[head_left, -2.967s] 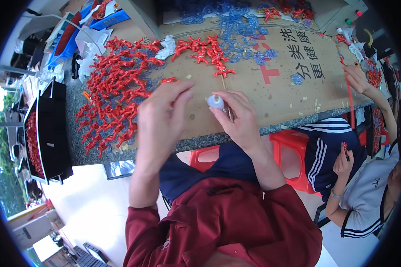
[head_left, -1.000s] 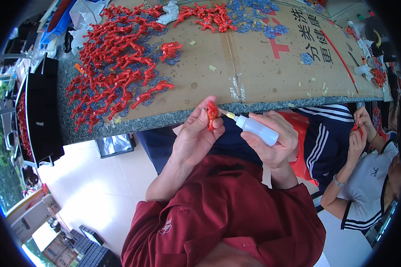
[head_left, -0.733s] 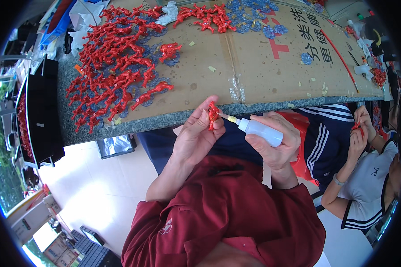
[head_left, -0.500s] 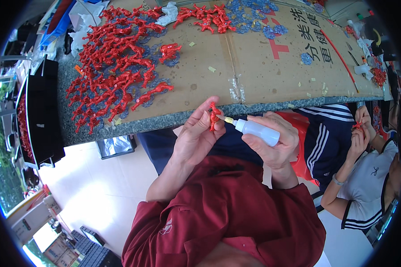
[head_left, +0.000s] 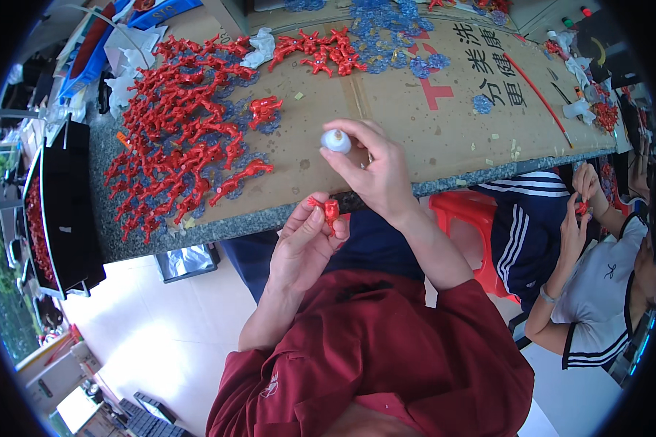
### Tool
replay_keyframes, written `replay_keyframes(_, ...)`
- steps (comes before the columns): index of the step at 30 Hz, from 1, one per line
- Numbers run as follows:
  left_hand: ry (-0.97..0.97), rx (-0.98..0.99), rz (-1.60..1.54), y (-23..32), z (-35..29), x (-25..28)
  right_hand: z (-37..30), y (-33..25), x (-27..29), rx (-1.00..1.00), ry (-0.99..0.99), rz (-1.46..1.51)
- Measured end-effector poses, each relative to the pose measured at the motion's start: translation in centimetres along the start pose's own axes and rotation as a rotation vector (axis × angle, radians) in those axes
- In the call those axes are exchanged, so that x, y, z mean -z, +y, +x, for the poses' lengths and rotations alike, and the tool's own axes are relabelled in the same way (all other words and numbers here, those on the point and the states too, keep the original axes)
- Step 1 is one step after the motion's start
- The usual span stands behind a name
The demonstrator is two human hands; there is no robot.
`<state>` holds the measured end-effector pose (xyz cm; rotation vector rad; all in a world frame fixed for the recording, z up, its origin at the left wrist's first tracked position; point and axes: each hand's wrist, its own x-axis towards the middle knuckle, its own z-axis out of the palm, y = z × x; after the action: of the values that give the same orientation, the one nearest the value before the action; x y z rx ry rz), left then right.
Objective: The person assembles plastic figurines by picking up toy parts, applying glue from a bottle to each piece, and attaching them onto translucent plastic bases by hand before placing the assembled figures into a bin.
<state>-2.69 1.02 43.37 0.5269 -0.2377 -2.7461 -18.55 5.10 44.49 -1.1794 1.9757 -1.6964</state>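
Note:
My left hand [head_left: 297,240] pinches a small red plastic figurine [head_left: 332,210] between thumb and fingers, just off the table's front edge. My right hand [head_left: 379,171] reaches over the cardboard, thumb and fingers round a white squeeze bottle [head_left: 336,140]. The bottle is upright, its tip toward me; whether its base rests on the cardboard I cannot tell. To the left lies a large heap of similar red figurines [head_left: 175,127] among bluish clear plastic pieces. A single red figurine [head_left: 264,111] lies apart on some clear pieces, nearer the bottle.
Cardboard [head_left: 306,116] covers the table, with a granite edge [head_left: 270,213] in front. More clear pieces [head_left: 386,33] and a long red stick [head_left: 536,91] lie farther back. A co-worker [head_left: 605,269] sits at right, holding a small red piece. A red stool [head_left: 463,211] stands between us.
My right hand has carried the bottle away from the figurine, up and left over the cardboard, and turned it upright. My left hand has lowered slightly with the figurine. The view has shifted a little.

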Motion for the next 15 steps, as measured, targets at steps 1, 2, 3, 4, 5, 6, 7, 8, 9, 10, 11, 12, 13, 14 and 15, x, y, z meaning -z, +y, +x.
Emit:
replay_keyframes(1, 0.005, -0.009, -0.008, 0.0, 0.0, -0.1, 0.3, 0.4, -0.4, 0.007, -0.020, -0.045)
replay_keyframes(2, -0.005, 0.004, -0.009, 0.1, 0.0, -0.2, 0.4, 0.7, -0.6, -0.002, -0.033, -0.031)
replay_keyframes(3, -0.001, 0.003, 0.006, 0.2, 0.0, -0.4, 0.3, 0.5, -0.2, -0.004, -0.021, -0.044)
replay_keyframes(4, 0.009, -0.008, 0.020, 0.3, -0.1, -0.4, 0.1, 0.3, 0.1, -0.002, -0.056, -0.033)
replay_keyframes(5, 0.003, -0.002, 0.019, 0.4, -0.2, -0.2, 0.0, 0.0, 0.5, -0.002, -0.090, -0.023)
replay_keyframes(6, 0.020, -0.016, 0.043, 0.6, -0.3, 0.0, 0.4, -0.4, 1.7, -0.048, -0.119, -0.053)
replay_keyframes(7, 0.040, -0.035, 0.067, 0.6, -0.4, 0.1, 1.0, 0.1, 2.8, -0.048, -0.117, -0.058)
replay_keyframes(8, 0.062, -0.032, 0.072, 0.6, -0.5, 0.1, 2.2, 0.9, 4.0, 0.017, 0.002, -0.202)
replay_keyframes(9, 0.061, -0.028, 0.069, 0.5, -0.4, 0.1, 3.5, 1.8, 5.2, 0.084, 0.120, -0.344)
replay_keyframes(10, 0.022, 0.008, 0.077, 0.4, -0.2, -0.1, 4.9, 2.6, 6.7, 0.149, 0.174, -0.578)
replay_keyframes(11, -0.017, 0.042, 0.088, 0.4, 0.1, -0.3, 5.9, 3.2, 8.0, 0.216, 0.228, -0.810)
replay_keyframes(12, -0.022, 0.053, 0.088, 0.3, 0.3, -0.7, 6.1, 3.6, 8.9, 0.211, 0.234, -0.818)
replay_keyframes(13, -0.041, 0.065, 0.108, 0.2, 0.5, -0.9, 6.3, 3.9, 9.3, 0.181, 0.194, -0.868)
replay_keyframes(14, -0.058, 0.077, 0.128, 0.1, 0.6, -1.1, 6.4, 4.1, 9.6, 0.150, 0.153, -0.918)
replay_keyframes(15, -0.059, 0.080, 0.129, 0.1, 0.8, -1.1, 6.0, 4.0, 9.9, 0.148, 0.155, -0.919)
